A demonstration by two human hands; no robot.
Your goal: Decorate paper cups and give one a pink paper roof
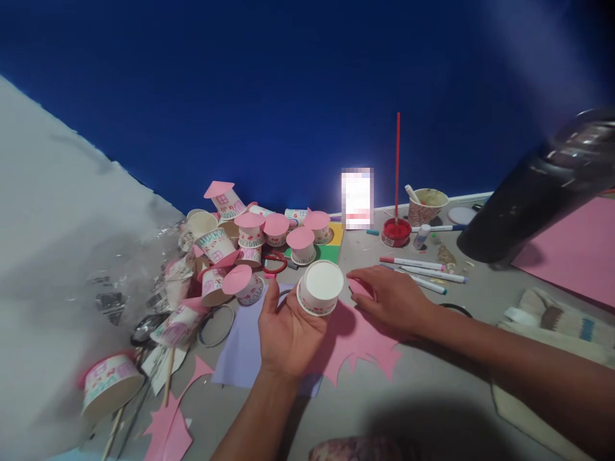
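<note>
A white paper cup (324,282) with drawn marks near its rim rests upside down on my left hand (293,333). My left thumb points up, apart from the cup, and the other fingers are partly hidden beneath it. Just right of the cup, my right hand (389,298) has its fingers curled round a piece of pink paper (362,289). Under both hands lies a pink sheet (353,339) with scalloped cut edges, over a lilac sheet (240,346).
Decorated cups with pink cone tops (276,225) crowd the left. Red-handled scissors (275,261) lie near them. Markers (423,264), a glue stick (421,237), a red tub (396,232) and a dark bottle (523,192) stand or lie right. Cloth gloves (552,326) lie at right.
</note>
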